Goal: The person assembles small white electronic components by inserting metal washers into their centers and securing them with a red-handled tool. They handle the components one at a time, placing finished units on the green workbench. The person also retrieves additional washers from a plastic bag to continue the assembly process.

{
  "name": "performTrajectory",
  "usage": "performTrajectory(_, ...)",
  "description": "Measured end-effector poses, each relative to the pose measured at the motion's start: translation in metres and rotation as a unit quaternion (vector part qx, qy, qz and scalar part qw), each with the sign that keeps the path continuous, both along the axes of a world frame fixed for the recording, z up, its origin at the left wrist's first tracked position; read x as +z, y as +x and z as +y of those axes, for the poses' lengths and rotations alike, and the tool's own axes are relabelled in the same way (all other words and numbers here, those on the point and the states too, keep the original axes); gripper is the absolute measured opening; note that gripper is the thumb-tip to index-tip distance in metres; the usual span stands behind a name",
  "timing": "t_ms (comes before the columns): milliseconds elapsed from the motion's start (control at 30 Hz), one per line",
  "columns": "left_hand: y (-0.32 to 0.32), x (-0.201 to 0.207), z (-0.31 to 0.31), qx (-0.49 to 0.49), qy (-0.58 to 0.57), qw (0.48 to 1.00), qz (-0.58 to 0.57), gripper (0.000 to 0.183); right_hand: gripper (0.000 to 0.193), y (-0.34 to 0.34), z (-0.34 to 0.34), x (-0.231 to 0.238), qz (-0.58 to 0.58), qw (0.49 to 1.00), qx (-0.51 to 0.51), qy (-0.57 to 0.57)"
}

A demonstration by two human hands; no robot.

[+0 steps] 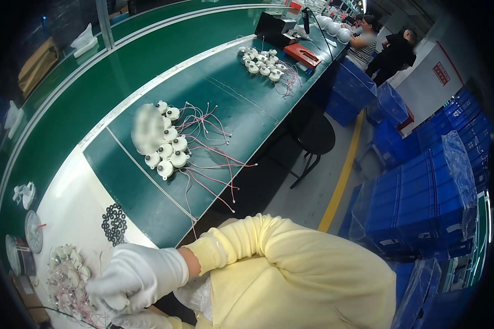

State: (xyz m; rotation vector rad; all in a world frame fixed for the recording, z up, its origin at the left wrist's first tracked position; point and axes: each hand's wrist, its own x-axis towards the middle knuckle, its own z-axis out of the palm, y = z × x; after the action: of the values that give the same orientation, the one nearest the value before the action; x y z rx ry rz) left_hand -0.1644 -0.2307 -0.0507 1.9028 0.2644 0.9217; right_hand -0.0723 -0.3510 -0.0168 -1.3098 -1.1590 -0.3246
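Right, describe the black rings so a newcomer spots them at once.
Start at the long green work surface and follow it to the white surface at its near end. There, just beyond the gloved right hand, lies a cluster of small black rings. Their black colour and ring shape set them apart from the pale, pink-wired parts heaped beside that hand.

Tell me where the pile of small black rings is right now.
In the head view, the black rings lie left of centre on the white tabletop, beside the green surface and just above the white-gloved right hand in the picture.
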Motion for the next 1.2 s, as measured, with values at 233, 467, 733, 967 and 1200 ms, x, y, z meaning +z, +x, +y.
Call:
performTrajectory(233,0.042,-0.021,0.075,0.067,0.292,0.951,0.078,0.043,0.070,-0.007,-0.050,0.037,0.476,0.841,0.214,0.141)
performTrajectory(467,0.073,-0.008,0.089,0.131,0.531,0.800,0.246,0.044,0.072,-0.007,-0.085,0.023,0.592,0.743,0.299,0.087)
performTrajectory(733,0.083,0.004,0.096,0.110,0.527,0.810,0.234,0.043,0.069,0.002,-0.109,0.005,0.681,0.614,0.374,0.140)
performTrajectory(967,0.092,0.002,0.104,0.099,0.524,0.815,0.227,0.037,0.072,-0.001,-0.130,0.000,0.627,0.755,0.191,-0.003)
performTrajectory(1200,0.066,-0.006,0.082,0.086,0.534,0.821,0.180,0.035,0.060,0.006,-0.133,0.017,0.636,0.760,0.121,-0.056)
